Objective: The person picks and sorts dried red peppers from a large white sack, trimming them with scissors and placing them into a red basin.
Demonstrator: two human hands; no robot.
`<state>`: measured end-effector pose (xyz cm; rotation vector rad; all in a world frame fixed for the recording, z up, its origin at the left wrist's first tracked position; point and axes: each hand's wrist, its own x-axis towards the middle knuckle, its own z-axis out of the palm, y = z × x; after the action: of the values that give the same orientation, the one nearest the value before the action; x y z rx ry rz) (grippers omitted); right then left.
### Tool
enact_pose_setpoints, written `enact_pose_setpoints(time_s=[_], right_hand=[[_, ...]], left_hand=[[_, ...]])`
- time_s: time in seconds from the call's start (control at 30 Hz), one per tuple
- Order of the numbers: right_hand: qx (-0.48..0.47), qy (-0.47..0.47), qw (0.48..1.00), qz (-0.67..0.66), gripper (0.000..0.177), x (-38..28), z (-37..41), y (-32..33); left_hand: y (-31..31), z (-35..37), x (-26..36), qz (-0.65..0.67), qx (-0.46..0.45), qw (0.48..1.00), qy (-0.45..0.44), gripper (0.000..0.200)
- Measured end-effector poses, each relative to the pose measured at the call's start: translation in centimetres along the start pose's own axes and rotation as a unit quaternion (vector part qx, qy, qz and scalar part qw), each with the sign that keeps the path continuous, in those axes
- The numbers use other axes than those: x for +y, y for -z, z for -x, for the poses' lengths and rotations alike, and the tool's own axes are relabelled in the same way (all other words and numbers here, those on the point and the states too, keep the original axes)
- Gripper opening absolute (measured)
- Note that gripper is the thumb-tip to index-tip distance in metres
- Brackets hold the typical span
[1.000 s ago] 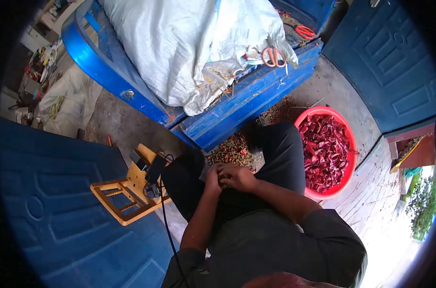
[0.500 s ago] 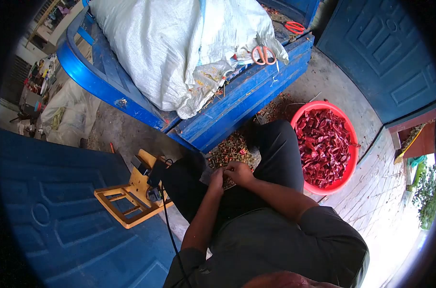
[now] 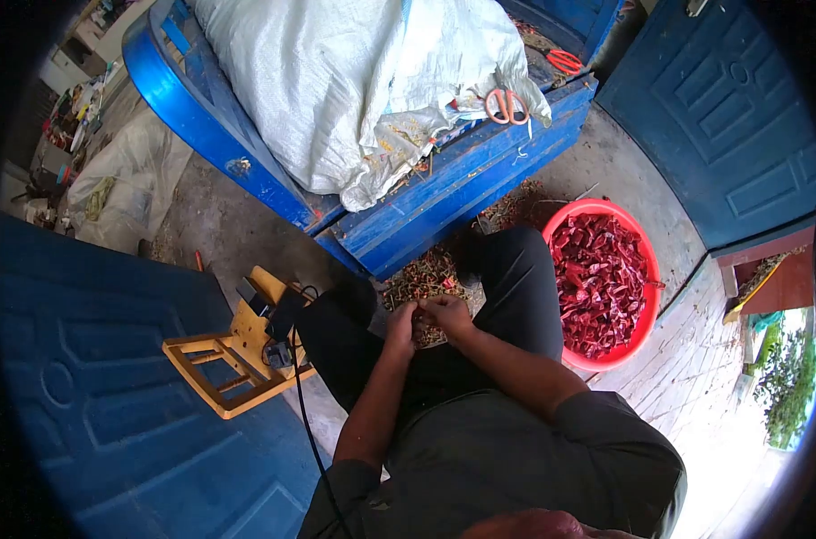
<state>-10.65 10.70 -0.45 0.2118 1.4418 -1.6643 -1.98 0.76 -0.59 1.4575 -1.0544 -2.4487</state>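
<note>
Between my knees, my left hand (image 3: pixel 401 327) and my right hand (image 3: pixel 447 314) meet with fingertips together. Both are closed in a pinch, and whatever lies between the fingers is too small to make out. Below and beyond them, a heap of red and brown scraps (image 3: pixel 423 277), like chilli stems and bits, covers the ground. To the right of my leg stands a red round basin (image 3: pixel 655 310) filled with dark red dried chillies (image 3: pixel 603 280).
Ahead is a blue cart bed (image 3: pixel 480 193) bearing a big white woven sack (image 3: pixel 309 90). Orange-handled scissors (image 3: pixel 507 106) and red-handled scissors (image 3: pixel 565 61) lie there. At left are a wooden stool (image 3: pixel 237 359) with black devices, a black cable (image 3: pixel 304 418) and a blue door (image 3: pixel 93 359).
The view has shifted slightly. My two hands stay together between my knees, with a small shift of the fingers. The basin and cart have not visibly moved.
</note>
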Motion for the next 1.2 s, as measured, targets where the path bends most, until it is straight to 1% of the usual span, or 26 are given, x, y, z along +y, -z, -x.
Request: enact_pose_setpoints(time_s=[0.03,0.07,0.1,0.13,0.2,0.23,0.3,0.33,0.4,0.43,0.5,0.53,0.6,0.67,0.73,0.77,0.83,0.87,0.9,0.93,0.97,1.0,1.07,1.1,1.17,1.2], right_hand=[[-0.001,0.001,1.0,0.003,0.013,-0.6,0.4,-0.3],[0.016,0.151,0.979,0.135,0.012,-1.4,0.8,-0.6],[0.033,0.293,0.919,0.26,0.012,-2.2,1.2,-0.9],[0.033,0.292,0.919,0.263,0.012,-3.0,1.6,-1.0],[0.0,0.456,0.803,0.384,0.01,-4.5,1.6,-1.1],[0.0,0.453,0.803,0.386,0.01,-4.6,1.4,-1.0],[-0.025,0.416,0.83,0.37,0.009,-4.7,1.2,-1.0],[-0.026,0.413,0.83,0.373,0.009,-4.9,1.0,-0.8],[-0.04,0.322,0.861,0.393,0.013,-5.2,0.4,-0.3],[-0.039,0.319,0.861,0.394,0.013,-5.4,-0.1,-0.2],[-0.061,0.267,0.848,0.454,0.02,-5.9,-1.6,0.2],[-0.059,0.259,0.851,0.453,0.02,-6.2,-2.2,0.3],[-0.078,0.203,0.89,0.402,0.025,-6.2,-3.8,0.5],[-0.088,0.172,0.91,0.367,0.031,-6.1,-4.2,0.7],[-0.053,0.052,0.965,0.253,0.029,-6.3,-3.3,0.3],[-0.058,0.027,0.966,0.251,0.029,-5.8,-3.5,0.5],[-0.069,-0.019,0.984,0.165,0.028,-5.2,-4.1,0.9],[-0.07,-0.033,0.984,0.161,0.028,-4.8,-4.0,0.8],[-0.068,-0.053,0.991,0.106,0.027,-4.9,-4.0,0.7],[-0.063,-0.07,0.994,0.052,0.026,-5.1,-4.2,0.8],[-0.067,-0.089,0.993,0.036,0.021,-5.2,-4.5,1.1],[-0.062,-0.089,0.994,0.033,0.021,-5.0,-4.9,1.6],[-0.081,-0.106,0.989,-0.068,0.022,-4.3,-5.6,2.3],[-0.078,-0.107,0.989,-0.069,0.022,-4.1,-5.8,2.6],[-0.136,-0.141,0.973,-0.124,0.021,-3.9,-6.3,3.1],[-0.135,-0.143,0.972,-0.125,0.021,-4.0,-6.1,3.2]], left_hand=[[-0.1,0.2,0.3,0.003,0.0,1.0,-0.002,0.022],[-0.2,0.3,0.7,0.016,-0.004,1.0,0.002,0.022],[-0.5,0.4,1.0,0.028,-0.008,1.0,0.007,0.021],[-0.5,0.4,1.1,0.03,-0.009,0.999,0.009,0.021],[-0.7,0.6,1.3,0.036,-0.032,0.999,-0.019,0.021],[-0.9,0.9,1.5,0.038,-0.031,0.999,-0.016,0.021],[-1.2,1.3,1.9,0.041,-0.012,0.999,-0.019,0.021],[-1.2,1.2,1.7,0.044,-0.011,0.999,-0.016,0.021],[-1.0,0.6,1.2,0.057,-0.021,0.998,-0.014,0.021],[-0.8,0.1,1.0,0.057,-0.021,0.998,-0.011,0.021],[-0.4,-0.7,0.4,0.046,-0.048,0.998,-0.003,0.021],[-0.6,-0.7,0.4,0.044,-0.045,0.998,0.006,0.021],[-1.1,-1.2,0.8,0.089,-0.042,0.995,-0.002,0.02],[-1.9,-0.8,1.7,0.066,0.001,0.998,-0.002,0.018],[-2.1,-0.1,2.1,0.071,-0.033,0.997,-0.017,0.017],[-2.0,-0.2,2.0,0.066,-0.037,0.997,0.004,0.017],[-1.8,-0.3,2.1,0.06,-0.028,0.997,0.031,0.016],[-2.0,0.0,2.4,0.073,-0.048,0.996,0.014,0.016],[-2.1,-0.1,2.5,0.085,-0.073,0.994,-0.008,0.016],[-2.2,-0.3,2.6,0.082,-0.072,0.994,-0.003,0.016],[-2.4,-0.3,2.7,0.083,-0.08,0.993,-0.003,0.015],[-2.7,-0.5,2.8,0.084,-0.089,0.992,-0.005,0.014],[-3.2,-0.7,2.9,0.086,-0.09,0.992,-0.007,0.015],[-3.3,-0.7,2.9,0.09,-0.087,0.992,-0.013,0.015],[-3.5,-0.7,3.0,0.091,-0.096,0.991,-0.017,0.014],[-3.4,-0.8,2.9,0.092,-0.104,0.99,-0.023,0.013]])
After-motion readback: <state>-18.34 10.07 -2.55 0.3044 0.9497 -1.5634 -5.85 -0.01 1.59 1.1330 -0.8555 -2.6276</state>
